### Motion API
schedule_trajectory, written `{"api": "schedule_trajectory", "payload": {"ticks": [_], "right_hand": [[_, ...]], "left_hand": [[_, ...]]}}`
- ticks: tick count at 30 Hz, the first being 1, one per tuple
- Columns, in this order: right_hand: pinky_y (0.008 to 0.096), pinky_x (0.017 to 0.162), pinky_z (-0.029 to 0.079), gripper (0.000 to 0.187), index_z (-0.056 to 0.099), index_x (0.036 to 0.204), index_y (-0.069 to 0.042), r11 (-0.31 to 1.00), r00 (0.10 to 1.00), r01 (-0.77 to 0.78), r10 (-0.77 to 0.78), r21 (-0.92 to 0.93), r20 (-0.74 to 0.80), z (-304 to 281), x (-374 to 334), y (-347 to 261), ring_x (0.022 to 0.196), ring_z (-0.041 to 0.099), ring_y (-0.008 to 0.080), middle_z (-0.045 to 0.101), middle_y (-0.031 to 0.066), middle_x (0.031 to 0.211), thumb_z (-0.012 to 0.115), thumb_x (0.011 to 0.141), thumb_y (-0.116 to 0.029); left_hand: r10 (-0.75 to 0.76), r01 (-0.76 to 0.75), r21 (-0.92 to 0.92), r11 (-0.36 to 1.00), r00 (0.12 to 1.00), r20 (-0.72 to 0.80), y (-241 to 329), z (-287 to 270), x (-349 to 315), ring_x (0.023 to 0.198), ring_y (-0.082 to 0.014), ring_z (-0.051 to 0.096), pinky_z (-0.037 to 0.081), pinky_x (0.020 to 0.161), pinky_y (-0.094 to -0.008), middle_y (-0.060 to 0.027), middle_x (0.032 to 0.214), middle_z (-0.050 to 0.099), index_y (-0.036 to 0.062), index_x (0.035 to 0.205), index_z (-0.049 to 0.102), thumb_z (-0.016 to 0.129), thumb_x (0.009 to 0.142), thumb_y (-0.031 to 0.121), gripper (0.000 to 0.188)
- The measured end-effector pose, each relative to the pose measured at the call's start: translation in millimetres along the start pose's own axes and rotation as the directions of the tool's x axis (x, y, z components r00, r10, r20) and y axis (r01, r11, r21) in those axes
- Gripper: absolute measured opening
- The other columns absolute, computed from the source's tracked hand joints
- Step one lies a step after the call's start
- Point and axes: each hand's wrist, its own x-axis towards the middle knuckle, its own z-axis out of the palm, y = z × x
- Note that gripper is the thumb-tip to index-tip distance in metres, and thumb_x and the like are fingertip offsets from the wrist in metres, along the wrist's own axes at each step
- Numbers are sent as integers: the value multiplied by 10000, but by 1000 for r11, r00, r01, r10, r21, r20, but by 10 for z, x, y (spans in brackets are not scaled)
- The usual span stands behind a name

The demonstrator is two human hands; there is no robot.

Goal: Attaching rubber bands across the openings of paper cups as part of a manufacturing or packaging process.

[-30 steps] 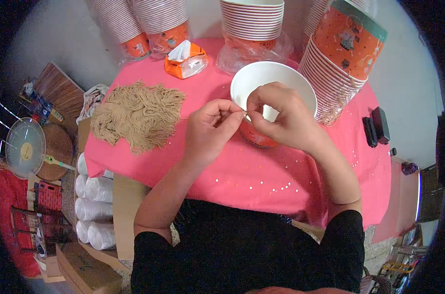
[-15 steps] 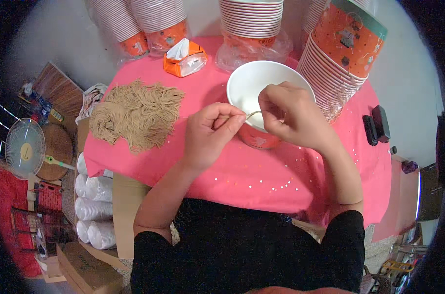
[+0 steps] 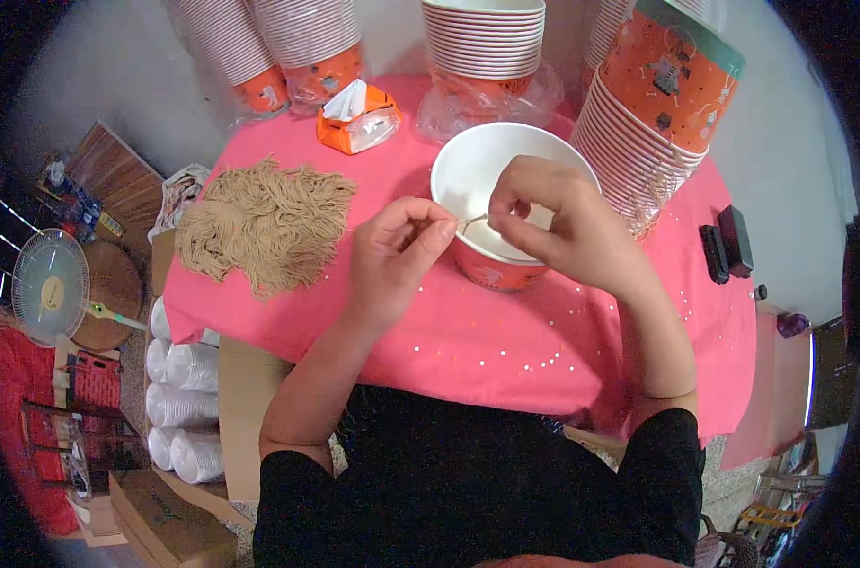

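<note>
My left hand (image 3: 392, 260) pinches one end of a short tan string (image 3: 473, 221) between thumb and forefinger. The fingers of my right hand (image 3: 576, 222) are curled and closed on the string's other end. Between the two hands the string spans a small gap, over the near left rim of a white-lined orange paper bucket (image 3: 505, 275). That bucket stands upright on the pink cloth, and my right hand hides part of its inside. To the left of my left hand lies a loose heap of tan strings (image 3: 269, 227).
Stacked buckets (image 3: 487, 43) in plastic wrap line the back of the pink-covered table (image 3: 468, 350); another tall stack (image 3: 638, 142) leans at right. An orange tissue pack (image 3: 359, 118) sits behind the heap. Small pale dots are scattered near the front. Black objects (image 3: 728, 241) lie at the right edge.
Both hands have shifted slightly left with the string between them. My right fingertips have turned down toward it, and a little more of the string shows. The bucket appears slightly further left.
</note>
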Motion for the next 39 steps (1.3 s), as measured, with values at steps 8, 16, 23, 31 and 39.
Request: {"api": "schedule_trajectory", "payload": {"ticks": [8,16,23,31,39], "right_hand": [[324,705,486,66,598,861,10,998,998,44,-45,-34,-32,-48,79,-132,728,596,205,587,85,796,640,813,-5],[438,858,483,175,602,909,-79,697,877,345,-478,-628,-49,-16,193,-149,800,608,234,598,39,885,681,754,-79],[452,916,461,167,566,907,-118,491,772,263,-623,-830,-124,-144,285,-148,860,617,192,569,18,865,577,775,-220],[407,820,485,167,585,926,-91,654,798,230,-551,-721,-245,-232,269,-141,795,625,242,588,46,846,664,780,-104],[231,579,443,98,589,972,-29,998,941,37,-51,-47,-335,-166,116,-219,709,580,79,647,39,852,618,895,24]], "left_hand": [[215,-229,328,916,974,77,152,37,123,608,-19,406,334,529,-201,-3,882,594,-1,904,672,710,813,-1,99],[160,-168,311,936,986,51,179,21,161,632,-43,444,373,561,-206,-6,827,578,-3,874,632,689,836,23,72],[171,-233,430,872,969,178,77,-103,154,678,-70,489,404,605,-220,-18,860,580,5,913,657,685,844,27,78],[125,-137,287,948,990,60,-33,-142,54,726,-73,551,434,629,-217,-34,897,608,17,981,678,680,849,20,132],[117,-224,463,858,961,250,97,240,-321,692,-126,591,478,593,-277,-75,853,616,23,1116,638,663,888,64,233]]}}
